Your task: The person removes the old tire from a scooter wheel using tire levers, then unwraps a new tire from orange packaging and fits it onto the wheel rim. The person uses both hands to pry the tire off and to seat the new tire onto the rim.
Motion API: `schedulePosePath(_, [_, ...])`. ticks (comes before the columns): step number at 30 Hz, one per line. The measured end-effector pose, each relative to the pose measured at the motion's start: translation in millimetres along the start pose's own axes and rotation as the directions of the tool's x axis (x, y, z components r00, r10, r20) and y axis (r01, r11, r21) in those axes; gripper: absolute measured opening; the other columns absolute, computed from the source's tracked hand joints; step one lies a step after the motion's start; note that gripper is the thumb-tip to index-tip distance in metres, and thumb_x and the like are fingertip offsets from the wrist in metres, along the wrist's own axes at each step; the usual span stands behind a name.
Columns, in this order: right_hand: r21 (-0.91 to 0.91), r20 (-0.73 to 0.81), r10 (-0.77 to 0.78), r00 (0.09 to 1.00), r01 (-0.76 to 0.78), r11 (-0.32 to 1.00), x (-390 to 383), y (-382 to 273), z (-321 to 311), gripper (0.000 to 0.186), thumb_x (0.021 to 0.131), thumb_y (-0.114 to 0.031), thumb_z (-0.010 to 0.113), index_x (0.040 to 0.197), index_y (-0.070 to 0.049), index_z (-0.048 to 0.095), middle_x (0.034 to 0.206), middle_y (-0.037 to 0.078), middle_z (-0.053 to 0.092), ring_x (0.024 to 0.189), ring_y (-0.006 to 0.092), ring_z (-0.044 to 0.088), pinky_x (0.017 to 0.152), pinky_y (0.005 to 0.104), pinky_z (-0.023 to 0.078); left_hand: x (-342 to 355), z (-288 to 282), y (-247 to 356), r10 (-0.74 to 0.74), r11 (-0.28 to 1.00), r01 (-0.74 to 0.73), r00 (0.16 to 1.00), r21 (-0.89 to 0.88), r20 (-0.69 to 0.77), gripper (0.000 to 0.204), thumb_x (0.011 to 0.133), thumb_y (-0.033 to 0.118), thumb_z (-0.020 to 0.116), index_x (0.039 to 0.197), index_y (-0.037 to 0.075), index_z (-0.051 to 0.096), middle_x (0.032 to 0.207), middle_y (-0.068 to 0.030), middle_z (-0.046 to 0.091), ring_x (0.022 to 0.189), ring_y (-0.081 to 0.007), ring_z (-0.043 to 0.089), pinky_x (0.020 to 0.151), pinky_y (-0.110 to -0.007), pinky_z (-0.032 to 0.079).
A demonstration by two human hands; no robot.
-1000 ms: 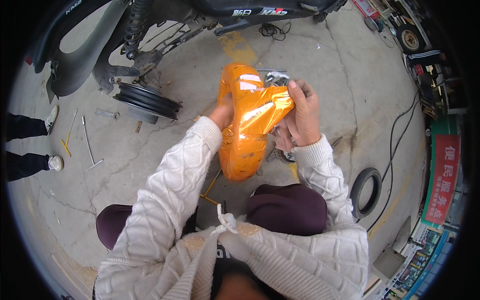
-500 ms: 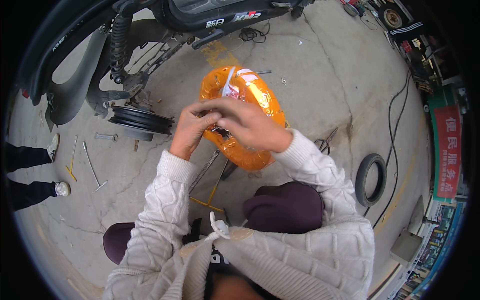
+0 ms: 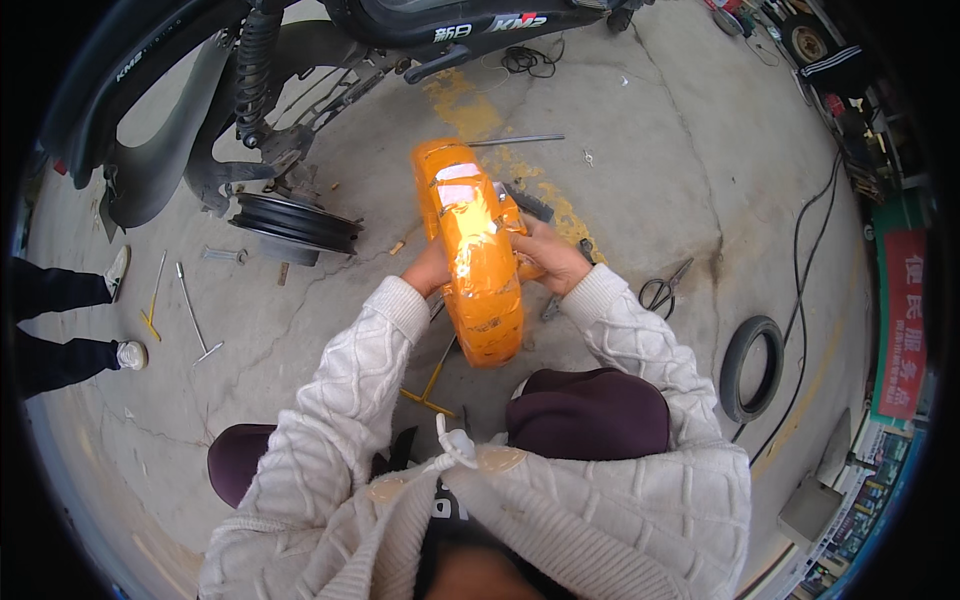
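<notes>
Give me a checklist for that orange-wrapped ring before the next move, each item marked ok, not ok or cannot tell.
1. Ring held from both sides: ok. The left hand is at its left side, the right hand at its right.
2. Wrap off: not ok. Shiny orange film covers the side in view.
3. What is under the film: cannot tell.
4. Scissors within easy reach: ok, probably. They lie uncovered on the ground beside the right forearm.
5. Ground between the knees free of tools: not ok. A yellow tool lies there.
</notes>
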State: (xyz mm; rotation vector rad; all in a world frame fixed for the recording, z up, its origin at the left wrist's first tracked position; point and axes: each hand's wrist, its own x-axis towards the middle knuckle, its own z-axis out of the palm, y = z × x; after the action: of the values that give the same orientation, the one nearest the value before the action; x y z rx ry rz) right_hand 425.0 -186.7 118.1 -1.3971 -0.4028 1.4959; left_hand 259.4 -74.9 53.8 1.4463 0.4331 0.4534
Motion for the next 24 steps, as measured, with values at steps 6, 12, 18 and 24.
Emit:
schedulePosePath(6, [-0.097, -0.032, -0.568, 0.823, 0.563, 0.821, -32.4, -129.1, 44.9, 0.039, 0.094, -0.016, 0.063, 0.124, 0.006, 0.054, 0.102, 0.012, 0.068, 0.081, 0.0162, 0.069, 0.068, 0.0259, 0.058, -7.9, -61.9, 89.1, -0.377, 0.86, 0.047, 0.728, -0.507, -0.572, 0.056, 0.101, 0.041, 0.049, 0.137, -0.001, 0.043, 0.128, -0.0158, 0.054, 0.101, -0.0198, 0.06, 0.081, -0.03, 0.051])
schedulePosePath(12, [-0.48, 0.555, -0.554, 0.62, 0.783, 0.396, -40.3, -156.1, 137.0, 0.05, 0.091, -0.021, 0.06, 0.133, 0.005, 0.048, 0.107, 0.019, 0.066, 0.101, 0.0255, 0.063, 0.084, 0.0347, 0.05, -20.3, -42.9, 181.7, 0.31, 0.91, -0.379, 0.893, -0.171, -0.328, 0.095, 0.083, 0.048, 0.073, 0.15, 0.001, 0.024, 0.135, -0.0158, 0.047, 0.125, -0.0258, 0.05, 0.102, -0.035, 0.044])
schedulePosePath(18, [-0.385, 0.028, -0.67, 0.742, 0.626, 0.678, -32.0, -117.0, 30.6, 0.055, 0.098, -0.029, 0.056, 0.143, -0.001, 0.041, 0.139, 0.016, 0.051, 0.126, 0.029, 0.052, 0.107, 0.0431, 0.043, -11.3, -60.5, 120.9, 0.134, 0.945, -0.282, 0.795, -0.164, -0.592, 0.044, 0.082, 0.002, 0.074, 0.122, -0.002, 0.057, 0.115, -0.0117, 0.062, 0.102, -0.0205, 0.063, 0.087, -0.03, 0.051])
schedulePosePath(24, [0.512, 0.265, 0.123, 0.956, -0.248, 0.822, 6.9, 30.0, 33.8, 0.054, 0.096, -0.021, 0.061, 0.142, -0.006, 0.039, 0.131, 0.008, 0.055, 0.119, 0.0214, 0.055, 0.1, 0.0373, 0.047, -14.3, -11.9, 24.0, -0.023, 1.0, 0.022, 0.933, -0.006, -0.359, 0.023, 0.089, 0.009, 0.066, 0.108, -0.003, 0.064, 0.11, -0.0082, 0.066, 0.093, -0.014, 0.065, 0.078, -0.024, 0.052])
